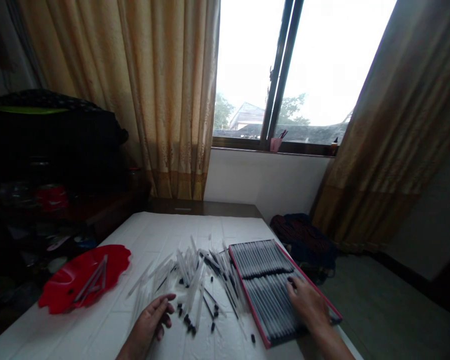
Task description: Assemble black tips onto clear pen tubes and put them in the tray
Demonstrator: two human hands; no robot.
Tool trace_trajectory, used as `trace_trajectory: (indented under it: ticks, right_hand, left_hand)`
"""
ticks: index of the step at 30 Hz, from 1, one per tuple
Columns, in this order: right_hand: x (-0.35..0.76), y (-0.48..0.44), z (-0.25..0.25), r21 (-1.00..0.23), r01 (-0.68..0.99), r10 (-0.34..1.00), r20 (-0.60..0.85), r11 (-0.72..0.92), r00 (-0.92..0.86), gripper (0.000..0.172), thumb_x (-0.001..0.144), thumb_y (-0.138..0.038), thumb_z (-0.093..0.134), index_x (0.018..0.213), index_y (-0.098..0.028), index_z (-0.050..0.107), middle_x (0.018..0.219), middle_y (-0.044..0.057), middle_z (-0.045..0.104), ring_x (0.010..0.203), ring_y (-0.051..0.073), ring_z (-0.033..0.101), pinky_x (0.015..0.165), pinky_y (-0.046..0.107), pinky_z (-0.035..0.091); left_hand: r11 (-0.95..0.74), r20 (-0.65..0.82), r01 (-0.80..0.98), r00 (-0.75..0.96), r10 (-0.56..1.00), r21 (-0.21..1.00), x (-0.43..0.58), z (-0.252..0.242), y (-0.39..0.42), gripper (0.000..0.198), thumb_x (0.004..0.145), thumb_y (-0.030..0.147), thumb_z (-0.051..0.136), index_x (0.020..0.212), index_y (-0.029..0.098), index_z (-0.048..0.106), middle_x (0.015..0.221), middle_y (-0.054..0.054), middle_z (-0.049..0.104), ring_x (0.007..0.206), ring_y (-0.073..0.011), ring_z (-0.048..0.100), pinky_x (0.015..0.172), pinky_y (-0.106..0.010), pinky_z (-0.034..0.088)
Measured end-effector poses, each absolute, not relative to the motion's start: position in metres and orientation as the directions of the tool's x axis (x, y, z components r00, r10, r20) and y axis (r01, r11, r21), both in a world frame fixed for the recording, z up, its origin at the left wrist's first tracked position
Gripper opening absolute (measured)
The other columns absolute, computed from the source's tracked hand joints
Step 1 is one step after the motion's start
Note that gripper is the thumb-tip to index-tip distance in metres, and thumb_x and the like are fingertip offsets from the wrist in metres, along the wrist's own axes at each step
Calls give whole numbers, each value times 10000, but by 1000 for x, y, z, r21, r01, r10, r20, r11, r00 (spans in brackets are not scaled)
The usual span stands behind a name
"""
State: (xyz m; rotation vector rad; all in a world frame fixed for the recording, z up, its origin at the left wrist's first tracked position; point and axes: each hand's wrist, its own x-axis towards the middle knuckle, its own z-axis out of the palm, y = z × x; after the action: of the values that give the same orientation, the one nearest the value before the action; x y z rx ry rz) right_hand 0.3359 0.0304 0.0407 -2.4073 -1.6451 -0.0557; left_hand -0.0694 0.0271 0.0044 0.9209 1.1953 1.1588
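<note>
My left hand (152,321) hovers by the near left side of a loose pile of clear plastic tubes (189,272). Its thumb and forefinger are pinched together; anything between the tips is too small to make out. My right hand (306,301) rests over the right part of a red-edged tray (260,327), its fingers closed down against the slim clear pens (266,306). What those fingers grip is hidden. The pens lie side by side in two rows. Thin dark rods (209,306) and small black caps (187,320) are scattered between my hands.
A red scalloped plate (116,255) with a few clear tubes stands at the left of the white-covered table (135,235). Dark cloth (303,237) lies beyond the table's right edge. A pink cup (275,145) sits on the windowsill.
</note>
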Motion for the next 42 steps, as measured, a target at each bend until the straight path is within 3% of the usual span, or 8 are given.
trace_trajectory:
  ticks: [6,13,18,26,30,33,36,42]
  right_hand:
    - [260,41,53,-225,974,959,280,19,46,275,880,-244,373,957,-217,636,964,51,652,830,182,625,672,250,401]
    - [164,40,37,-251,920,945,204,301,-254,231,864,-205,420,874,-258,644,853,16,670,759,148,631,618,215,363]
    - [128,31,30,-274,927,965,119,257,-233,140,792,-266,527,894,-230,615,851,48,684,779,209,644,627,256,395]
    - [116,36,28,-433,900,999,21,54,-50,325,685,-131,526,1002,-174,582,820,96,703,797,254,655,632,279,414]
    - [129,33,15,-663,745,996,85,70,-18,366,690,-144,497,1040,-185,599,784,54,698,745,211,646,645,256,428]
    - [143,25,3,-791,597,988,151,134,-21,245,708,-182,482,883,-187,653,758,42,683,693,187,626,632,244,437]
    - [156,16,-5,-846,502,982,186,179,-38,171,742,-246,485,763,-173,638,699,38,648,635,176,594,574,234,427]
    - [170,8,-16,-922,283,964,249,265,-92,218,808,-347,497,821,-160,610,733,42,632,663,158,571,594,223,436]
  left_hand:
    - [205,-214,-255,-8,977,945,-72,8,21,544,575,593,688,923,178,645,675,0,605,512,-102,540,358,-167,324]
    - [209,-214,-305,16,977,929,-72,4,22,512,604,575,686,927,181,639,668,16,597,507,-83,524,362,-160,319]
    - [203,-208,-311,17,978,928,-71,3,22,504,592,563,702,919,185,640,657,18,602,505,-81,522,364,-160,327]
    - [207,-214,-316,15,977,926,-71,4,20,468,596,528,716,909,187,649,651,20,602,505,-79,526,365,-156,328]
    - [207,-213,-302,15,977,931,-72,0,21,465,606,526,708,920,189,647,654,17,605,506,-82,533,364,-157,335]
    - [210,-214,-296,18,977,932,-73,-2,21,472,597,533,711,919,194,644,658,20,606,510,-82,534,364,-155,339]
    - [215,-217,-257,21,976,942,-72,-2,21,490,581,551,713,910,195,643,651,23,605,510,-81,530,362,-153,343]
    - [212,-211,-121,22,977,970,-66,3,24,530,537,594,707,876,190,652,630,24,599,503,-95,535,359,-165,354]
